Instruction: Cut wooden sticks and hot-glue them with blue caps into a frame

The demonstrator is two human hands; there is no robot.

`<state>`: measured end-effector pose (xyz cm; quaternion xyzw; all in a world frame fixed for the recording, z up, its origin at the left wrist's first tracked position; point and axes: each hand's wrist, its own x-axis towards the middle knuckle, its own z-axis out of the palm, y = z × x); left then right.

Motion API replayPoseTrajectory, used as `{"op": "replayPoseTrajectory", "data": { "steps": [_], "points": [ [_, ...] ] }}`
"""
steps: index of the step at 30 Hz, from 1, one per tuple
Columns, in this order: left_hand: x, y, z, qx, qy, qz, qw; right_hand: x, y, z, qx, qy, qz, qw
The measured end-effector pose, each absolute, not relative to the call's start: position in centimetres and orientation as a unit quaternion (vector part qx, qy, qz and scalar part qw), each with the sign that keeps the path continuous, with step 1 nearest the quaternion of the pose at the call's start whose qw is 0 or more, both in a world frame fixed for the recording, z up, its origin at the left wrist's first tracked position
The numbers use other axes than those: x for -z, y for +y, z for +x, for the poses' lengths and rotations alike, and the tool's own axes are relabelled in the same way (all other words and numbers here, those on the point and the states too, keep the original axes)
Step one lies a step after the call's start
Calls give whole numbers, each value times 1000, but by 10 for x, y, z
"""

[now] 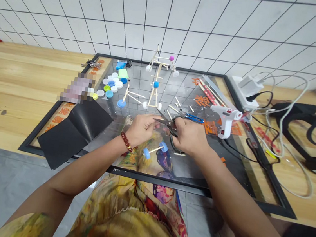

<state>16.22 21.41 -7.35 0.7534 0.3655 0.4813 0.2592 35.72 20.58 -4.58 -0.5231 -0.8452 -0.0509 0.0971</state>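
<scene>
Grip tight: right hand (189,137) around black-handled scissors (169,122); left hand (141,130) pinched beside blades (161,117).

Steel scissors (164,121) with black looped handles sit gripped in the right hand (188,137), their blades slightly parted and pointing at the left hand (141,129). Just below the hands lies a wooden stick (155,149) with a blue bottle cap (147,153) on each end.

Right hand (190,137) closed on black-handled scissors (166,121), blades toward left hand (141,129). Beneath them, stick axle with blue bottle caps (155,149), over black-framed glass panel (149,177).
</scene>
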Motion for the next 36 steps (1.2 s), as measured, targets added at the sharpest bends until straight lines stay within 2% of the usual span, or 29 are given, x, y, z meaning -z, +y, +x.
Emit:
{"op": "replayPoseTrajectory", "data": {
  "steps": [4,8,14,20,27,32,36],
  "points": [
    [67,212,163,-468,384,749,267,46,208,363,60,-846,-526,59],
    [63,210,164,-470,398,730,296,47,209,367,51,-845,-528,67],
    [67,210,166,-462,367,759,275,39,201,358,67,-839,-535,79],
    [67,210,165,-458,367,760,280,42,205,360,58,-854,-515,53],
    [52,209,162,-429,373,738,362,49,210,370,53,-858,-499,111],
    [64,213,162,-423,360,775,301,46,205,365,98,-850,-509,95],
    [69,213,163,-420,360,780,293,46,207,364,101,-863,-490,67]
  ]
}}
